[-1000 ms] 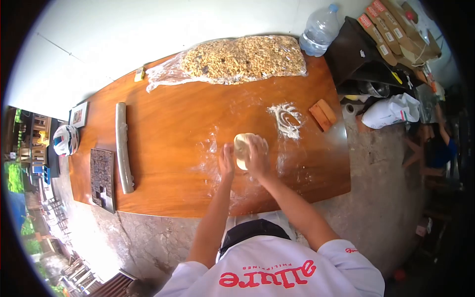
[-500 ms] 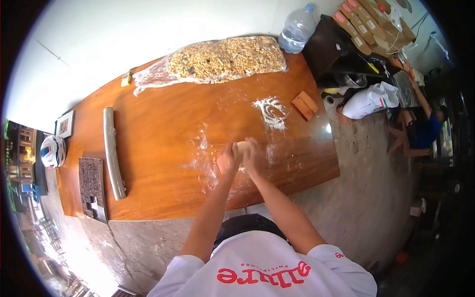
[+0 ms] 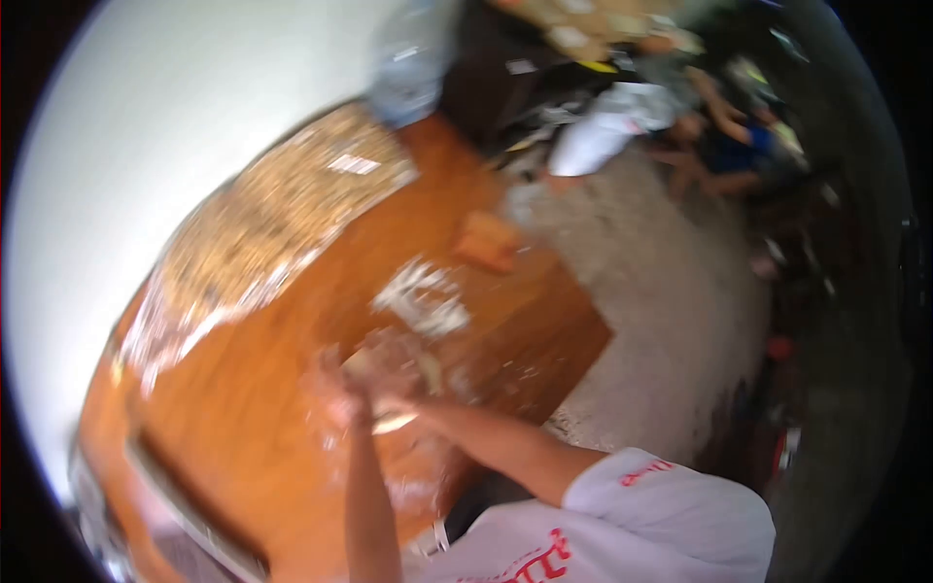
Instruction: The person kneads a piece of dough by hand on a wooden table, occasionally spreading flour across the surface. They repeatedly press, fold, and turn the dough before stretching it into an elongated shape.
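The view is blurred by motion. My left hand point(image 3: 339, 391) and my right hand point(image 3: 397, 371) are close together over the wooden table point(image 3: 282, 413), both around a pale piece of dough point(image 3: 394, 423). Parts of the dough show between and below the hands; single fingers are smeared. Just beyond my right hand, white flour point(image 3: 424, 296) is spread on the wood, and a small brown wooden block point(image 3: 488, 241) lies past it.
A large clear bag of light brown bits point(image 3: 262, 214) lies along the wall side, near a big plastic bottle point(image 3: 408, 73). A long roll point(image 3: 185, 500) is at lower left. Another person point(image 3: 734, 141) sits at upper right beyond a white bag point(image 3: 603, 131).
The camera view has turned, so the table appears tilted and shifted to the left. My hands remain together at the dough, which now shows at their lower edge.
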Motion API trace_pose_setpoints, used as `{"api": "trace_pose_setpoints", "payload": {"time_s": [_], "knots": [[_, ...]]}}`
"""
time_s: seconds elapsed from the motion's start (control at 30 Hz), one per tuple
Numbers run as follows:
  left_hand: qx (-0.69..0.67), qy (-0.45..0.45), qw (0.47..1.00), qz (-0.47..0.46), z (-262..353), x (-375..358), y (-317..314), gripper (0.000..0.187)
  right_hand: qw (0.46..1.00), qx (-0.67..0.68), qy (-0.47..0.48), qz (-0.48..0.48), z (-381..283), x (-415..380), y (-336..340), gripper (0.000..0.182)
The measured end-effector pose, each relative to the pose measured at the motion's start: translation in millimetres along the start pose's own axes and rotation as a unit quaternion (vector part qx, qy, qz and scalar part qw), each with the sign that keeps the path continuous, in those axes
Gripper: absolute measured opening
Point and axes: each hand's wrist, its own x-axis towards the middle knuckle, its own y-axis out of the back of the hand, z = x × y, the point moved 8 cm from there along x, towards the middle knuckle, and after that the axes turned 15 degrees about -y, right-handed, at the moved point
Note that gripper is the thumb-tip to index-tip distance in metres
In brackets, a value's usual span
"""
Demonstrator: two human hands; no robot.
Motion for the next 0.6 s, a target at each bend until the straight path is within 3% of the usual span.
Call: {"api": "trace_pose_setpoints", "payload": {"time_s": [0.03,0.07,0.1,0.17,0.27,0.3,0.33,0.37,0.4,0.43,0.47,0.5,0.53,0.6], "knots": [[-0.029,-0.020,0.997,0.062,4.5,21.1,18.8,0.038,0.999,-0.029,0.032,-0.021,-17.2,14.8,21.7,0.062],[-0.014,0.036,0.998,0.052,1.0,36.3,27.9,0.037,0.999,0.031,0.016,-0.020,-21.1,29.9,16.3,0.062],[0.056,0.006,0.996,0.075,-2.2,49.0,33.4,0.034,0.998,0.059,0.011,0.032,-28.9,40.8,16.7,0.060],[0.045,0.046,0.996,0.066,-33.8,58.2,20.5,0.038,0.992,0.091,0.016,0.085,-46.5,69.2,41.0,0.058],[-0.091,0.072,0.985,0.126,-49.5,56.0,17.2,0.052,0.988,0.157,0.005,0.007,-62.1,96.8,70.2,0.044],[-0.089,0.066,0.986,0.126,-45.9,46.9,21.2,0.052,0.976,0.180,0.046,-0.114,-70.1,106.0,69.4,0.039],[-0.243,0.159,0.954,0.071,-46.8,38.3,8.5,0.053,0.949,0.198,0.087,-0.229,-76.3,112.6,69.2,0.036],[-0.392,0.241,0.888,0.010,-36.2,32.4,-10.2,0.055,0.950,0.205,0.116,-0.203,-76.4,115.6,63.9,0.036],[-0.395,0.227,0.890,0.010,-28.9,45.2,-15.3,0.055,0.953,0.206,0.115,-0.188,-69.2,123.2,56.1,0.036],[-0.396,0.229,0.889,0.020,-16.5,30.3,-14.6,0.056,0.849,0.427,0.050,-0.308,-62.4,129.2,40.5,0.036],[-0.397,0.234,0.887,0.031,-15.4,11.6,-14.4,0.056,0.676,0.613,-0.010,-0.408,-60.5,133.5,35.7,0.037],[-0.397,0.241,0.885,0.043,-0.7,4.6,-16.4,0.056,0.795,0.513,-0.023,-0.322,-44.8,133.3,79.3,0.035],[-0.396,0.250,0.882,0.054,16.9,-7.0,-15.8,0.056,0.797,0.514,-0.018,-0.317,-36.5,127.9,91.4,0.035],[-0.396,0.272,0.874,0.078,47.0,-27.0,-23.8,0.057,0.875,0.409,-0.019,-0.261,-21.9,116.8,109.1,0.035]]}}
